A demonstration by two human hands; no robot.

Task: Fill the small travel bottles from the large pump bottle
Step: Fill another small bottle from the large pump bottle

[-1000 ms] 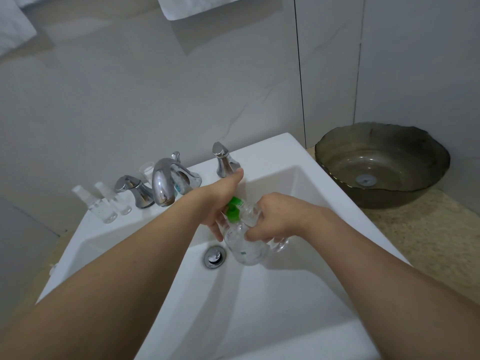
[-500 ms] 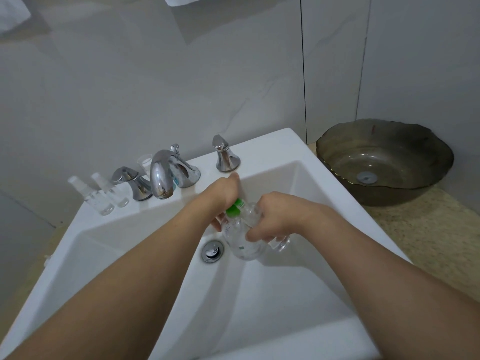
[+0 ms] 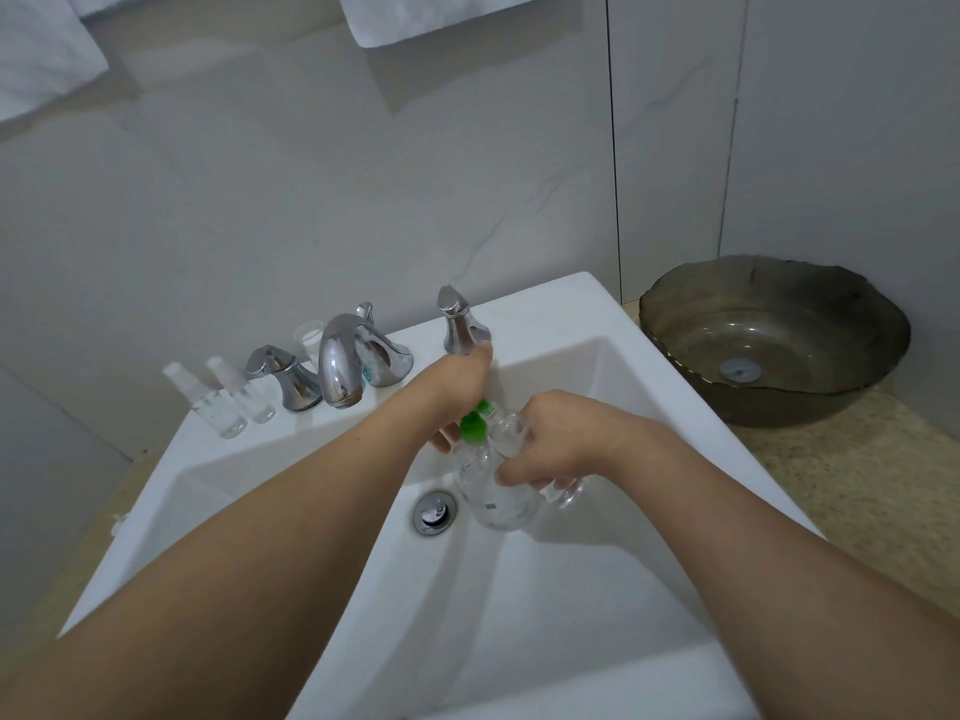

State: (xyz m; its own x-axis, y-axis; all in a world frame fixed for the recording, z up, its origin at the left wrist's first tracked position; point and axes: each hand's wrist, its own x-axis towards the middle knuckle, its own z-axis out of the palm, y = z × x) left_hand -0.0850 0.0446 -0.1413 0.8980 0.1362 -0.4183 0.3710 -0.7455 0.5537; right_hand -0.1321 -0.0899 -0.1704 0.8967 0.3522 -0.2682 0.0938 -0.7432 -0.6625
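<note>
clear pump bottle (image 3: 496,504) green-topped, over sink, two travel bottles (image 3: 228,397) upright on ledge

A bathroom is showing here: a white rectangular sink (image 3: 545,314) is lying at the centre, chrome faucet (image 3: 340,368) standing at ten o'clock, white towels (image 3: 415,15) hanging at twelve o'clock, a glass vessel basin (image 3: 774,345) sitting at two o'clock on a speckled counter (image 3: 841,491).
</note>
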